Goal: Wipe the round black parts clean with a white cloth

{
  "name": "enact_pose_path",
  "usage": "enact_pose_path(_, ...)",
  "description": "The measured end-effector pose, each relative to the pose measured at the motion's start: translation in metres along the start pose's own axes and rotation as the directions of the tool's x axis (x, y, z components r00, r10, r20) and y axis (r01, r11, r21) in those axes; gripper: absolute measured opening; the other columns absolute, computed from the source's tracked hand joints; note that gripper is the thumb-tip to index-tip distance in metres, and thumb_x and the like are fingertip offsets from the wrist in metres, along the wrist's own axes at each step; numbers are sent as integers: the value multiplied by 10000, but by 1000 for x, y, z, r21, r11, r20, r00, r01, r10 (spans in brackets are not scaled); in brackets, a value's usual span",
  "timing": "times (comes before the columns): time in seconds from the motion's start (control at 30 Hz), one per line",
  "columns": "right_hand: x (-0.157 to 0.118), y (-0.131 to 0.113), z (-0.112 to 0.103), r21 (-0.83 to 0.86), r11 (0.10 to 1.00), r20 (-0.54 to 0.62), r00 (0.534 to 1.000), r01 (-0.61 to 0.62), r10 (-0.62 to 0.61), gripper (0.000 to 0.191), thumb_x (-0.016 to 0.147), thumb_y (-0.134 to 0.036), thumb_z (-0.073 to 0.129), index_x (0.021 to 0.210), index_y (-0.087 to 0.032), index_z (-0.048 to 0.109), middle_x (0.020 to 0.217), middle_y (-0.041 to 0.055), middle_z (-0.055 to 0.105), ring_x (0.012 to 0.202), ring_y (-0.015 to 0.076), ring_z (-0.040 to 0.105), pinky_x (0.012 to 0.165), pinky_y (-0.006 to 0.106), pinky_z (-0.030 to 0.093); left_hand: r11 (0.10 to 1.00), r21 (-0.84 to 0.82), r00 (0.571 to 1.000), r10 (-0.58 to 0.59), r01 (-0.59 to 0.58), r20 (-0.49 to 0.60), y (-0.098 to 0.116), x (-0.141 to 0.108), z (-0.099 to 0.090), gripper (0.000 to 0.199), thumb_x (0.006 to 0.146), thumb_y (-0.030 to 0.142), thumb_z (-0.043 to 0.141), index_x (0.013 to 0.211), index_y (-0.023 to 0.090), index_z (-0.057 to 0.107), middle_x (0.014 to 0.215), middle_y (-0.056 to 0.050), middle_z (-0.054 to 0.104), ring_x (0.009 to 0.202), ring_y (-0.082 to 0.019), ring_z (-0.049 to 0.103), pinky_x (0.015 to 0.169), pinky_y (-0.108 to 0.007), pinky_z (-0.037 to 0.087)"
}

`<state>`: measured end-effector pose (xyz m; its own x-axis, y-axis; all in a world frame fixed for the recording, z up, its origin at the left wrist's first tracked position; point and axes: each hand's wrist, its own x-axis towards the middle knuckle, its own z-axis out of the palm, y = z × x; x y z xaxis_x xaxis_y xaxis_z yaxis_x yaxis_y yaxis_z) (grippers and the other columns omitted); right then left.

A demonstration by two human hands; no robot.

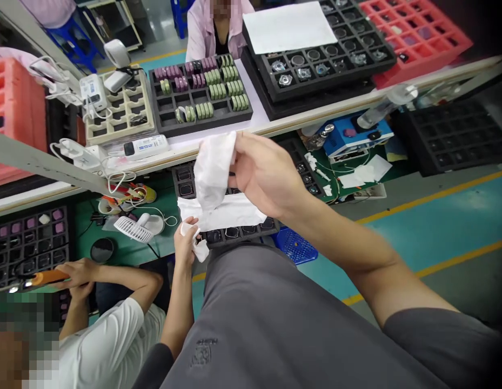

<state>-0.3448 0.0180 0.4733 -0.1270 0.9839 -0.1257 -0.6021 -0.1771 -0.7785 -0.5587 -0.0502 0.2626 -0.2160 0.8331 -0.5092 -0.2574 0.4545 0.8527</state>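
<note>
My right hand point(267, 170) is raised above the bench, its fingers closed on a white tissue point(214, 170) that hangs down from them. Lower and to the left, my left hand point(186, 243) pinches a small crumpled piece of white tissue point(200, 249). Between the hands, a white paper sheet point(230, 214) lies across a black compartment tray point(253, 232). Dark square pieces sit in the tray's compartments along its near and far edges. The sheet hides the middle of the tray.
A co-worker at lower left holds an orange tool point(50, 276) over another tray. A small white fan point(133, 229) stands left of my tray. The shelf ahead carries a tray of green and purple pieces point(202, 116). Right, a blue box point(358, 138) supports a clear bottle point(380, 108).
</note>
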Motion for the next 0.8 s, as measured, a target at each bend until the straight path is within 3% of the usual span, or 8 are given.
enact_pose_path(0.1, 1, -16, 34, -11, 998, 55, 997, -54, 55, 256, 956, -381, 612, 773, -233, 511, 812, -26, 622, 967, 179, 665, 868, 366, 600, 998, -61, 1000, 12, -11, 11, -9, 4, 1, 644, 538, 251, 888, 1144, 191, 677, 1207, -100, 725, 587, -60, 560, 469, -191, 365)
enact_pose_path(0.23, 2, -29, 65, 43, 996, 30, 996, -80, 79, 290, 1040, -228, 386, 791, -229, 534, 835, -20, 614, 832, 149, 621, 858, 369, 599, 985, -170, 999, 28, -21, 37, -10, 9, 9, 516, 581, 330, 889, 1021, 186, 660, 1009, -76, 722, 562, -55, 473, 434, -189, 289)
enact_pose_path(0.37, 12, -34, 67, 74, 995, -48, 997, -62, 65, 311, 1009, -185, 403, 724, -263, 500, 844, 5, 629, 816, 162, 611, 793, 319, 593, 977, -207, 999, 49, -43, 22, 2, 8, 7, 388, 669, 437, 839, 878, 191, 624, 811, -49, 675, 494, -47, 376, 406, -191, 266)
enact_pose_path(0.47, 29, -30, 24, 29, 998, -152, 987, 46, -41, 246, 1015, -187, 418, 809, -228, 547, 932, 10, 670, 885, 142, 625, 812, 299, 593, 984, -159, 997, 72, -76, -31, 15, 4, -9, 426, 638, 480, 849, 806, 189, 586, 669, 1, 605, 439, -34, 344, 383, -184, 257)
enact_pose_path(0.57, 38, -9, -58, -223, 964, -267, 942, 147, -205, 79, 973, -291, 546, 928, -237, 583, 978, 20, 679, 856, 146, 636, 748, 290, 604, 992, -48, 987, 113, -119, -115, 30, 3, -32, 462, 631, 537, 828, 764, 187, 558, 555, 54, 513, 384, -35, 333, 353, -185, 232)
enact_pose_path(0.63, 32, 15, -116, -404, 913, -389, 893, 56, -226, 172, 935, -410, 617, 919, -247, 563, 885, 7, 660, 783, 147, 644, 638, 264, 599, 989, 59, 976, 145, -137, -165, 41, 6, -46, 440, 648, 531, 806, 731, 187, 546, 514, 71, 479, 365, -42, 341, 345, -187, 231)
enact_pose_path(0.7, 18, 46, -163, -450, 880, -594, 786, -150, -170, 213, 917, -438, 615, 882, -240, 547, 775, -15, 619, 650, 124, 603, 542, 238, 570, 974, 186, 970, 164, -130, -181, 50, 12, -53, 380, 674, 489, 788, 720, 184, 564, 496, 72, 479, 357, -56, 359, 346, -195, 247)
enact_pose_path(0.8, -4, 90, -203, -414, 870, -703, 702, -268, -118, 216, 885, -403, 629, 810, -221, 539, 652, -37, 554, 531, 107, 535, 473, 235, 534, 913, 397, 973, 171, -97, -157, 59, 26, -51, 271, 698, 407, 760, 703, 178, 615, 461, 66, 464, 343, -89, 382, 346, -217, 243)
